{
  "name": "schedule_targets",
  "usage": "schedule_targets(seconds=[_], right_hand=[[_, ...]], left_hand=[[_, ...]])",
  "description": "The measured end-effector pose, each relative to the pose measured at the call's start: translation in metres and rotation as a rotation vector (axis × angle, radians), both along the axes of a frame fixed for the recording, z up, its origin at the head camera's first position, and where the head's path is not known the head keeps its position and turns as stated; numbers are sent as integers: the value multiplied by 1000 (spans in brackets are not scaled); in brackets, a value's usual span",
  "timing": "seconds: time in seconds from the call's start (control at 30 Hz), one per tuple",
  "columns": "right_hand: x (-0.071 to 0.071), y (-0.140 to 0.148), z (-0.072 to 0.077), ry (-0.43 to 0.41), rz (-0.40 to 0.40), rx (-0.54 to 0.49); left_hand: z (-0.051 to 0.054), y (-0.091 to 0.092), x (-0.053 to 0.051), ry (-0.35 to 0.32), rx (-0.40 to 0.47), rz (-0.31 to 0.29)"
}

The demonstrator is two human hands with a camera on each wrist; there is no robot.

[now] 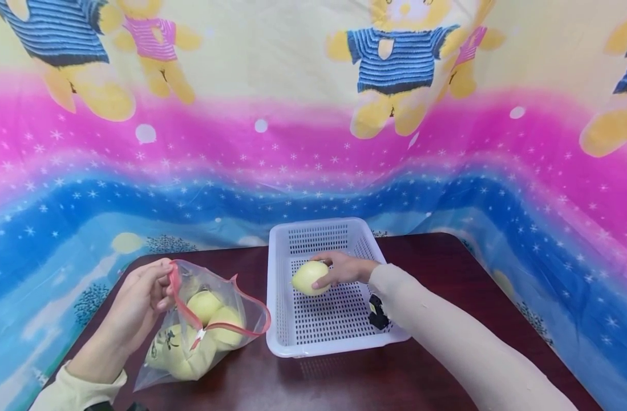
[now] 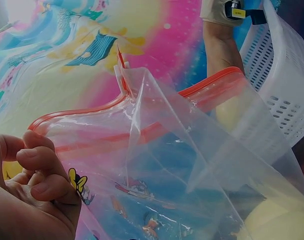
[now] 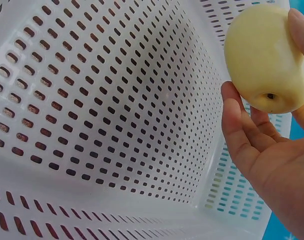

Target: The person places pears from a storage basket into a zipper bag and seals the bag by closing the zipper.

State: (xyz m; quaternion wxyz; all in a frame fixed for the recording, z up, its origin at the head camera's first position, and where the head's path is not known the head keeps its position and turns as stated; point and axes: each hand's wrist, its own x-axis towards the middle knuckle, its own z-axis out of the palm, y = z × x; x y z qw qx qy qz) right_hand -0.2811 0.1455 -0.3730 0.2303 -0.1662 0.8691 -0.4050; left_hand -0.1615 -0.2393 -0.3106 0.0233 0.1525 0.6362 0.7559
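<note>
My right hand holds a pale yellow pear over the white perforated basket. The right wrist view shows the thumb on one side of that pear and fingers curled round the other, its dimpled end toward the camera. At the left, my left hand pinches the red zip edge of a clear plastic zip bag, keeping its mouth apart. Several yellow pears lie inside the bag, which rests on the table beside the basket. Cartoon prints show on the bag's side.
The dark reddish-brown table carries both bag and basket. A printed cloth with bears and snowflakes hangs behind and around it. The basket's raised walls surround the space under my right hand. A small black device sits at my right wrist.
</note>
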Motion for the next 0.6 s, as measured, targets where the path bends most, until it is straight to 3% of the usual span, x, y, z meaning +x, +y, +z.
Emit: schedule_targets(seconds=[0.3,0.6], right_hand=[[1,8,3,3,-45,-53],[2,13,8,30,-39,-59]], left_hand=[[-1,-1,0,3,-3,-4],[-1,-1,0,-3,-7,7]])
